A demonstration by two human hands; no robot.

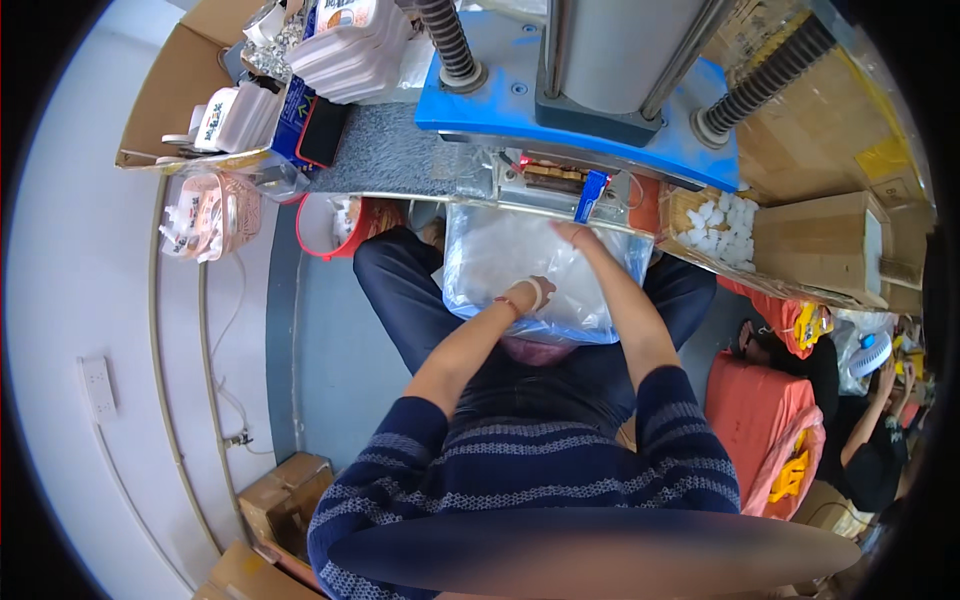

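Large clear plastic bag (490,245) sits on the seated person's lap, between the thighs, just near of the bench; bluish along its sides and near edge. Left hand (543,288) on the bag's near-middle part, fingers bent, whitish band at the wrist; can't tell if it pinches the plastic. Right hand (574,234) farther out and to the right, at the bag's far part close to the bench edge; fingers blurred, can't tell if spread or pinching.

Far: blue press (485,105) on the bench; blue packet (592,195) at its near side, beyond the right hand. Far left: gray mat (385,150), stacked white trays (350,60). Left, below bench level: red bucket (333,228), pink basket (235,215). Right: white pieces (725,225) heaped beside a cardboard box (815,245). Near right: red sack (755,410), a co-worker (870,450) beyond.
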